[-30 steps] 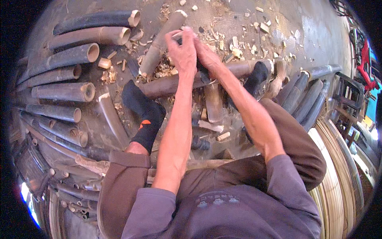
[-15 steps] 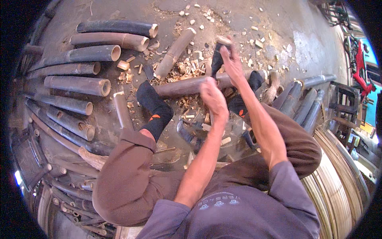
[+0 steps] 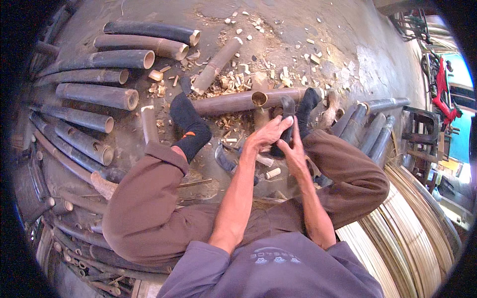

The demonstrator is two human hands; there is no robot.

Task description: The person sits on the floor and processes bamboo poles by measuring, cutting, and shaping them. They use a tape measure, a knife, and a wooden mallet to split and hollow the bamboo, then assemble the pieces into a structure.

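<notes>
From the head camera, the only view I have, I see both hands meeting low in front of the seated body, between the knees. My left hand (image 3: 266, 135) curls its fingers round a dark, blade-like tool (image 3: 287, 119), and my right hand (image 3: 294, 154) pinches the same tool from below, so both are closed on it; I cannot tell its exact shape where the fingers cover it. The tool's long axis runs roughly away from me, its tip pointing up toward the bamboo pole (image 3: 238, 102) that lies crosswise just beyond the hands, long axis left to right, pinned between my two dark-socked feet. The pole sits straight ahead of both hands; the left hand is slightly nearer it. A shorter bamboo piece (image 3: 216, 64) lies angled beyond the pole. On the floor (image 3: 318, 30) to my left I count about eight cut bamboo tubes (image 3: 97, 95) fanned out, and four or five more tubes on the right. Pale chips (image 3: 233, 82) are scattered beyond counting. Split strips (image 3: 407, 233) are stacked at the right.
</notes>
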